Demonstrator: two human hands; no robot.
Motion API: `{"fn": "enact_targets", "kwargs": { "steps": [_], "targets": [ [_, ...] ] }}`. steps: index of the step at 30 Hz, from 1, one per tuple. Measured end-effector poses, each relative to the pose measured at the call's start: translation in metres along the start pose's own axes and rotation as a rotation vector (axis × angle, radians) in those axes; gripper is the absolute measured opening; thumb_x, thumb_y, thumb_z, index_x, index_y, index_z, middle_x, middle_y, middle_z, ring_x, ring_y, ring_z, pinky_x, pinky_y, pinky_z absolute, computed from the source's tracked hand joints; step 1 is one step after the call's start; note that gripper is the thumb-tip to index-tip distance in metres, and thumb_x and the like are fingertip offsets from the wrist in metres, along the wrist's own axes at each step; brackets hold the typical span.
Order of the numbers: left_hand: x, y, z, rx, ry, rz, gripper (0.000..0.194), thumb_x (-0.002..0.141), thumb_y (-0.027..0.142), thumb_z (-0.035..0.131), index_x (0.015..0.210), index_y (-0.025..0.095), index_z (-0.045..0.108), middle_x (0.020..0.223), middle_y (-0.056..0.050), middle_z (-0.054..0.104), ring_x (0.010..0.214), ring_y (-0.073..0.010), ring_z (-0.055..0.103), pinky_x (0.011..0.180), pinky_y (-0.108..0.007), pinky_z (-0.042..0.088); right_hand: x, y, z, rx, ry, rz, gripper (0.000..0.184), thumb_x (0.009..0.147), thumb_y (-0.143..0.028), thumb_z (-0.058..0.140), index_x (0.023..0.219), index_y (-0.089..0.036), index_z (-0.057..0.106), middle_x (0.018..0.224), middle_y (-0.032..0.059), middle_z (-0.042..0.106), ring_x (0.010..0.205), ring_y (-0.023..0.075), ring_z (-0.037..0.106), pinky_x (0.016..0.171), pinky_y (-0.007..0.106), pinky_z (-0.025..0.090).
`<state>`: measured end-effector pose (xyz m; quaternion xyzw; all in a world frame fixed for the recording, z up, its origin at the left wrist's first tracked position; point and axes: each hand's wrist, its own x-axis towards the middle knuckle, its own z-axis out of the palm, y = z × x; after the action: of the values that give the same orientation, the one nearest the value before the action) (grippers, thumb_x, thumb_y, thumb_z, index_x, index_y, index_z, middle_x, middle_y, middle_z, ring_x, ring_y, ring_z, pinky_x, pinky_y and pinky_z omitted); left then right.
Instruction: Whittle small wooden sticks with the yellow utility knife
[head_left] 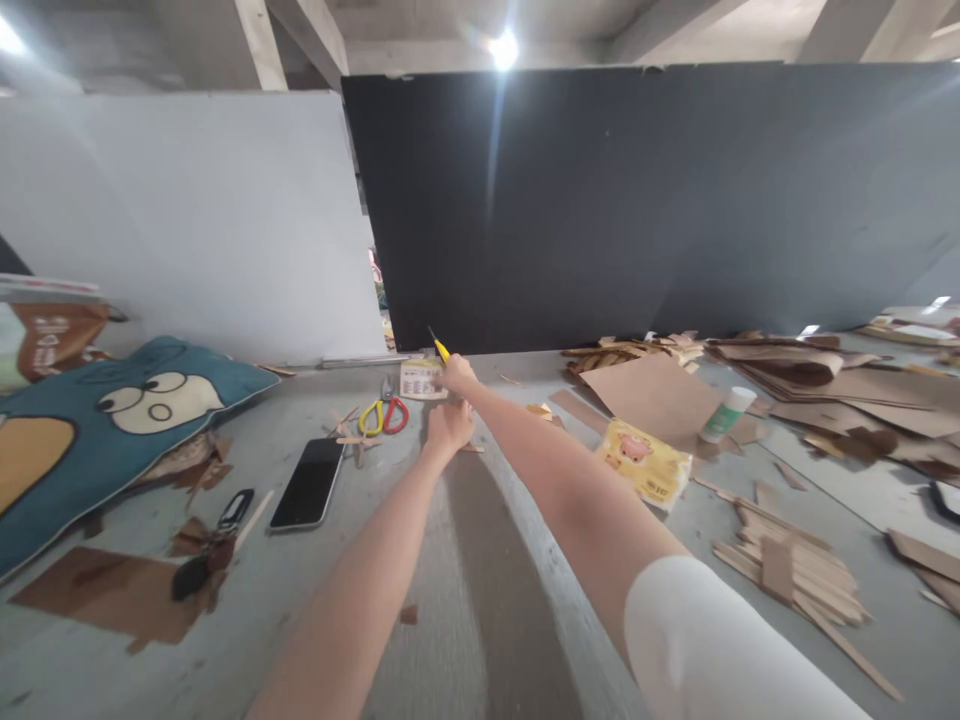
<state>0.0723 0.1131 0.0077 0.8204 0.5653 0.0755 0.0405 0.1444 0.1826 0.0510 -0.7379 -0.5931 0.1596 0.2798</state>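
In the head view, my right hand [457, 374] is closed around a slim yellow tool [442, 350], whose thin dark tip points up and left. Just below it, my left hand [450, 428] has its fingers curled together; what they grip, if anything, is hidden. A small printed packet [421, 380] lies on the table just left of my right hand. Further left are scissors [383, 408] with one yellow and one red handle. Thin wooden sticks [360, 440] lie crossed below the scissors.
A phone [309, 484], keys [235, 510] and a blue cushion [135, 430] lie left. To the right are a yellow tissue pack [645, 464], a glue stick [727, 414], brown sheets [651, 398] and wooden strips [802, 565]. A black panel [637, 210] stands behind.
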Motion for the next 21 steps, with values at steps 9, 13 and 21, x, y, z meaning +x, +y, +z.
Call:
{"fn": "enact_targets", "kwargs": {
  "steps": [9, 13, 21],
  "targets": [
    [-0.001, 0.002, 0.002, -0.007, 0.053, 0.057, 0.037, 0.101, 0.025, 0.043, 0.119, 0.013, 0.074, 0.113, -0.021, 0.076, 0.111, -0.0305, 0.073, 0.094, -0.038, 0.053, -0.005, -0.019, -0.039, 0.059, 0.078, -0.047, 0.044, 0.081, -0.024, 0.074, 0.123, -0.014, 0.068, 0.121, 0.019, 0.072, 0.12, 0.0334, 0.069, 0.095, 0.037, 0.056],
    [-0.004, 0.002, -0.001, -0.032, 0.034, 0.064, 0.035, 0.099, 0.02, 0.046, 0.117, 0.013, 0.075, 0.111, -0.02, 0.078, 0.108, -0.0294, 0.074, 0.091, -0.035, 0.053, -0.006, -0.068, -0.052, 0.142, 0.063, -0.136, 0.036, 0.084, -0.028, 0.077, 0.114, -0.009, 0.069, 0.108, 0.0182, 0.073, 0.107, 0.0301, 0.073, 0.091, 0.037, 0.059],
    [-0.006, 0.0, -0.005, -0.075, 0.003, 0.07, 0.032, 0.099, 0.021, 0.048, 0.111, 0.016, 0.078, 0.114, -0.017, 0.078, 0.114, -0.0295, 0.071, 0.093, -0.034, 0.051, -0.013, -0.134, -0.038, 0.561, -0.28, -0.484, 0.038, 0.103, -0.055, 0.055, 0.109, -0.017, 0.057, 0.112, 0.0105, 0.068, 0.088, 0.0169, 0.07, 0.076, 0.031, 0.063]
  ]
}}
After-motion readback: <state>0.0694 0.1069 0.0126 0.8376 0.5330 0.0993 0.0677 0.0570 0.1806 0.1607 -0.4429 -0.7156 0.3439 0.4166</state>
